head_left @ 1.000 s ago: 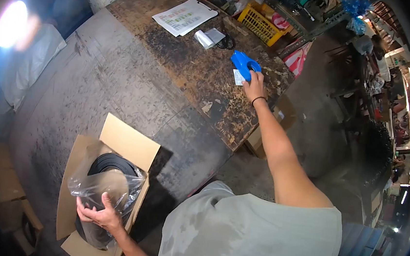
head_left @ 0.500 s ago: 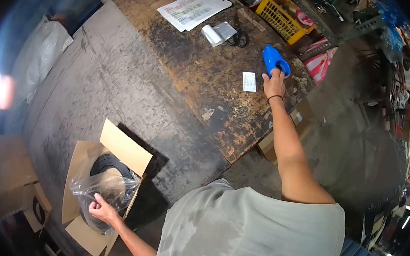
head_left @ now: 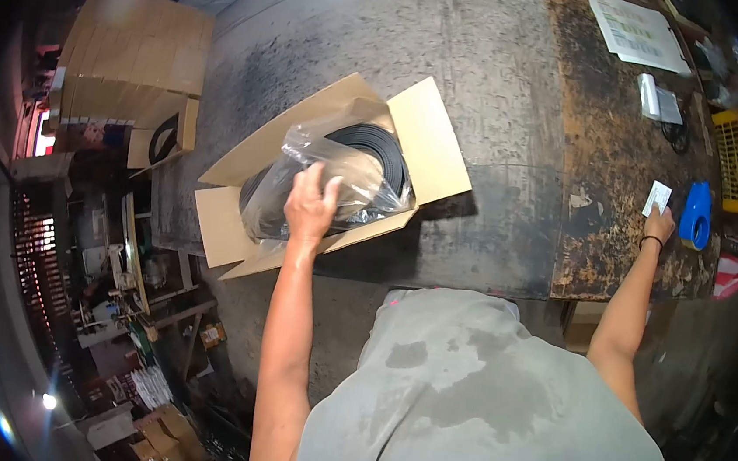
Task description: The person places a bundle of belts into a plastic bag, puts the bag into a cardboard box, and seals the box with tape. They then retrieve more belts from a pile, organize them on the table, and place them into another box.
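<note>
Head view: a black coiled strip (head_left: 367, 147) sits in an open cardboard box (head_left: 429, 148) on the grey, scuffed part of the worktop (head_left: 504, 93). The left hand (head_left: 311, 208), fingers spread, touches the clear plastic bag (head_left: 291, 167) over it. On the worn brown wood, the right hand (head_left: 660, 225) meets a white label (head_left: 657, 199); whether its grip pinches cannot be told. A blue tape dispenser (head_left: 696, 215) lies just beside. Beyond are printed sheets (head_left: 636, 33), a yellow crate (head_left: 733, 161) and, across the cluttered room, stacked cartons (head_left: 135, 43).

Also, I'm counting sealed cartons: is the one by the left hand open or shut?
Open: the carton has its flaps spread, black coils showing inside.
</note>
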The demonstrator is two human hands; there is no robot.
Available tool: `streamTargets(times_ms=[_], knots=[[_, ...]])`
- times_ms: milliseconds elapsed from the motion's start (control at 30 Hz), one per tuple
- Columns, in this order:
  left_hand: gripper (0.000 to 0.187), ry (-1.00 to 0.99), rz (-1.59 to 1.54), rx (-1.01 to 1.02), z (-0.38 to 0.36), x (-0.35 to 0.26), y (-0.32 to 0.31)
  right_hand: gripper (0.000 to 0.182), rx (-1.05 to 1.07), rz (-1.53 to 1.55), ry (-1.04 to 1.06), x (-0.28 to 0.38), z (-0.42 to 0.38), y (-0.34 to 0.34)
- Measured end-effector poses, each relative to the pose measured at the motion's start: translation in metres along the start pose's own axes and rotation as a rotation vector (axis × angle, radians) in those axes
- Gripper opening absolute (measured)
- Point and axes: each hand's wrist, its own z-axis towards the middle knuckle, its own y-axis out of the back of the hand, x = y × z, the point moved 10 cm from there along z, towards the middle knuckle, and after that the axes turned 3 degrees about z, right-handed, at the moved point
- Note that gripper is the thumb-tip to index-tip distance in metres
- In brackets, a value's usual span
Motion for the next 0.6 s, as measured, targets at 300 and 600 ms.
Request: streamTargets(times_ms=[300, 600], knots=[[0.038, -0.065, 0.488, 0.652, 0.016, 0.046, -0.068, 0.02, 0.606, 0.571, 0.686, 0.32, -0.188, 0.024], [0.023, -0.26, -0.242, 0.231, -0.044, 0.036, 0.016, 0.015, 0.932, -0.106, 1.101, 0.476, -0.432, -0.14]])
